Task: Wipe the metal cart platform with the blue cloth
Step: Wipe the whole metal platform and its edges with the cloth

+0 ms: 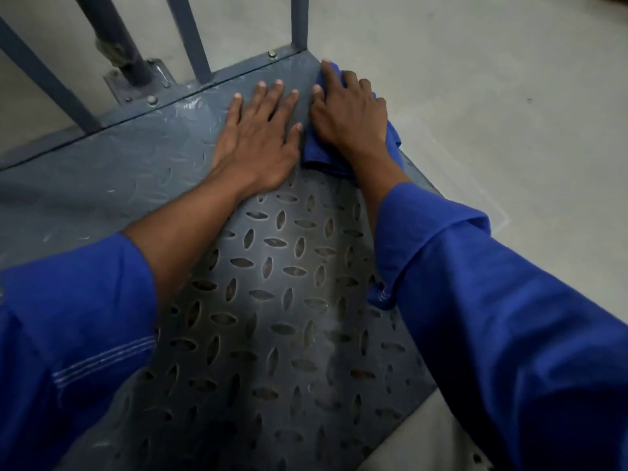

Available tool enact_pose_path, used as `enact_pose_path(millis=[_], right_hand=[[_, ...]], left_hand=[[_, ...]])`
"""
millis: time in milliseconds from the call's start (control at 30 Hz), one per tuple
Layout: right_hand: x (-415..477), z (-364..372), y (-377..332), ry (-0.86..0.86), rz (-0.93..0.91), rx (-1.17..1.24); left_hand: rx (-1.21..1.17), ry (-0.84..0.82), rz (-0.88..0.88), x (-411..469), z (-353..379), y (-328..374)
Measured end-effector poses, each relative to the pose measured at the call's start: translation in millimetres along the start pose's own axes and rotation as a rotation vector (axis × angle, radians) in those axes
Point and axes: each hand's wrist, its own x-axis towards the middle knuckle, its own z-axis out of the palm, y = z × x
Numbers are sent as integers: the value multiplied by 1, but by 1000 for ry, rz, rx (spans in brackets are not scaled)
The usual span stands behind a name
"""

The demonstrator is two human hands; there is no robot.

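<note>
Platform: grey metal cart platform with a raised diamond tread (272, 300), filling the view from 6 o'clock up to 12 o'clock; its far right corner lies at about 12 to 1 o'clock.
Cloth: bunched blue cloth (321, 154), on the platform in that far right corner, at 1 o'clock from the centre of the view; one fold hangs past the platform's right edge.
Right hand (350, 112): on top of the blue cloth, forefinger stretched toward the corner, the other fingers bent over the bunched fabric and grasping it against the metal.
Left hand (261, 137): at 9 o'clock of the cloth, just beside it; palm flat on the bare tread, fingers straight and spread, grasping nothing.
Sleeves: loose blue fabric sleeves, the left (74, 317) at 8 o'clock and the right (492, 300) at 4 o'clock, both ending short of the wrists.
Handle frame: grey-blue painted metal tubes and bars (117, 39), rising from the far edge of the platform at 11 to 12 o'clock; the thickest tube stands on a bolted base plate (117, 85).
Floor: pale smooth floor (475, 79), at 1 to 3 o'clock beyond the right edge.
</note>
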Motion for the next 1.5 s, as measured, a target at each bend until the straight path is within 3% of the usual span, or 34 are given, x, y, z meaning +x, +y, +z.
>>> enact_pose_path(millis=[433,1000,1200,1367,1500], right_hand=[[40,-7,-15,-98,-28,77],[-112,-31,53,40,130,21],[-183,-41,79,82,331,8],[-265,-40,86,242,559,14],[-290,-32,89,334,610,122]], left_hand=[[-2,0,5,8,-4,2],[48,-63,115,-67,0,40],[48,-93,241,-98,7,69],[48,-96,373,-127,16,96],[70,-86,463,-150,22,122]])
